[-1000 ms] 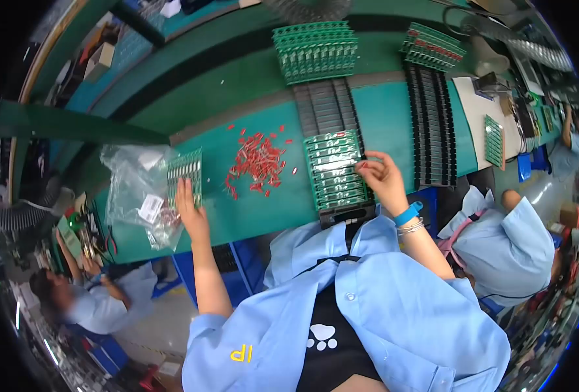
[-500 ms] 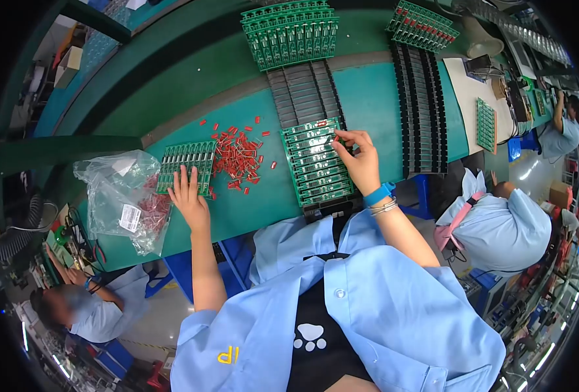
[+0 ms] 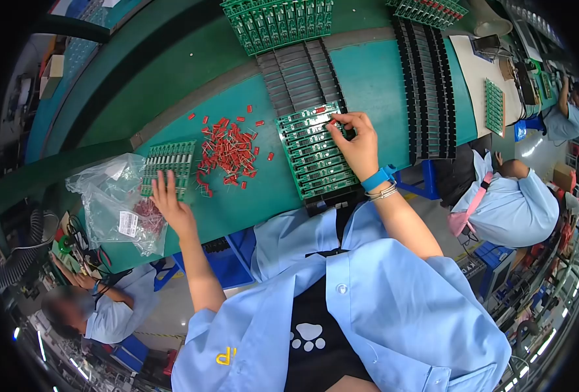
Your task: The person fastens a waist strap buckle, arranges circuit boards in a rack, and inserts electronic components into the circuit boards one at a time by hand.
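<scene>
My right hand [image 3: 355,147] is over the upper right part of a green circuit board panel [image 3: 315,157], thumb and index finger pinched on a small red component [image 3: 332,122]. Another red component [image 3: 320,110] sits on the panel's top row. This panel lies on a black rack [image 3: 299,75]. My left hand [image 3: 170,208] rests with its fingers spread on the lower edge of a second green panel [image 3: 170,162]. Between the hands, a loose pile of red components [image 3: 229,151] with wire leads lies on the green bench.
A clear plastic bag [image 3: 103,202] with red parts lies left of my left hand. Green panels [image 3: 280,23] stand at the back. A long black rack [image 3: 425,91] is at the right. Co-workers sit at the right [image 3: 518,202] and left [image 3: 110,307].
My right hand has moved from the panel's right edge to its upper rows, and a red component now shows on the top row. My left hand remains at the second panel. The view has shifted.
</scene>
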